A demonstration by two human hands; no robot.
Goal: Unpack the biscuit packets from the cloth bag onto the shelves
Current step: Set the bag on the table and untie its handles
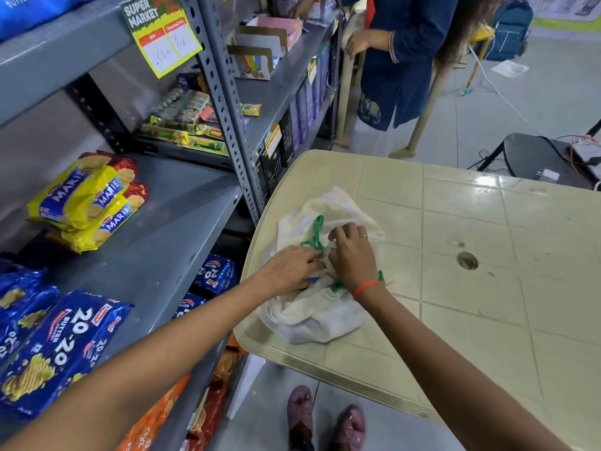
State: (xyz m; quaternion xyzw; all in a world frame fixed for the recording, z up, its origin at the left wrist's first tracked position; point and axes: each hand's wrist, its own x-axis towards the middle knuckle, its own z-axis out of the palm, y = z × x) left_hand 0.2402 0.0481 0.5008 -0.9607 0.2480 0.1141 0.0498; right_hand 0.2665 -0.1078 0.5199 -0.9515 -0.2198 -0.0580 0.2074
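A white cloth bag [325, 314] with green handles lies crumpled on the near left corner of a beige plastic table [471, 222]. My left hand [289, 268] reaches into the bag's mouth, where a sliver of a blue packet [310, 280] shows. My right hand [353, 252] grips the bag's cloth next to the green handle [315, 236]. On the grey shelf [169, 242] to the left lie yellow Marie biscuit packets [87, 203] and blue 20-20 butter packets [61, 349].
A grey metal rack upright [227, 102] stands between shelf and table. Lower shelves hold more blue packets [214, 275] and orange packets [153, 418]. Another person in blue [406, 60] stands at the far end of the rack. A black chair [533, 154] with cables sits beyond the table.
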